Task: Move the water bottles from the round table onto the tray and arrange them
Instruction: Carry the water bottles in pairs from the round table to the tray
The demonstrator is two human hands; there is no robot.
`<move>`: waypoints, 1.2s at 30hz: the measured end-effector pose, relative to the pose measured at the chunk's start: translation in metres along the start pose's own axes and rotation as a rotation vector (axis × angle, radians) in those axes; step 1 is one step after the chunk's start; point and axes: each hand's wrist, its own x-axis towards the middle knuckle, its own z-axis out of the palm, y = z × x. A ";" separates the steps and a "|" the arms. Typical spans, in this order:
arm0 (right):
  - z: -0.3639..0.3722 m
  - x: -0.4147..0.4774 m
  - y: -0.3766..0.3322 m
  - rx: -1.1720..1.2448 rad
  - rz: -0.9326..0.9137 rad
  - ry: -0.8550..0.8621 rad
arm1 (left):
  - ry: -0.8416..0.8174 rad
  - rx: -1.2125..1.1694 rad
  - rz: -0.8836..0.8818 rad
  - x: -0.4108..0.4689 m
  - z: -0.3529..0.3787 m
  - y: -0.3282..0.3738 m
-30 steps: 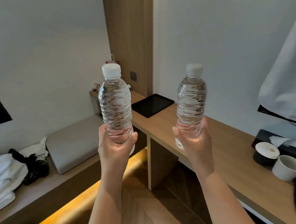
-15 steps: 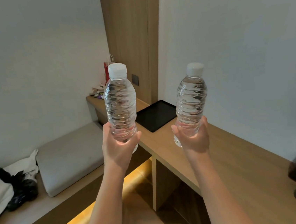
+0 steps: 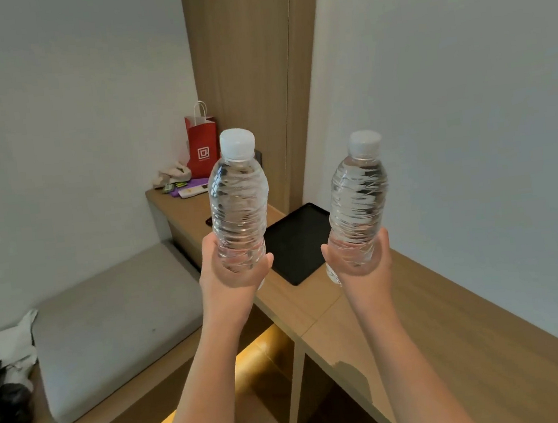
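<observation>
Your left hand (image 3: pixel 234 278) wraps the base of one bottle (image 3: pixel 240 208); your right hand (image 3: pixel 362 264) grips another bottle (image 3: pixel 359 203). Both stand nearly upright, white caps up, raised above the tabletop (image 3: pixel 369 332). The black tray (image 3: pixel 296 240) lies between them, partly hidden.

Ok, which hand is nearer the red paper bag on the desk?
Left. The left hand, gripping a bottle, is below and just right of the red paper bag; the right hand, with the other bottle, is farther right.
</observation>
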 end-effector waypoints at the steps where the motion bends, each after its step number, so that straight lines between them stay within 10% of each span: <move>1: 0.009 0.008 0.003 0.003 0.016 0.025 | -0.022 0.012 0.002 0.014 0.001 -0.006; 14: 0.119 0.094 0.045 -0.065 0.112 0.352 | -0.364 -0.026 -0.044 0.186 0.020 -0.077; 36: 0.148 0.204 0.189 -0.187 0.413 0.324 | -0.628 0.153 -0.287 0.298 0.131 -0.219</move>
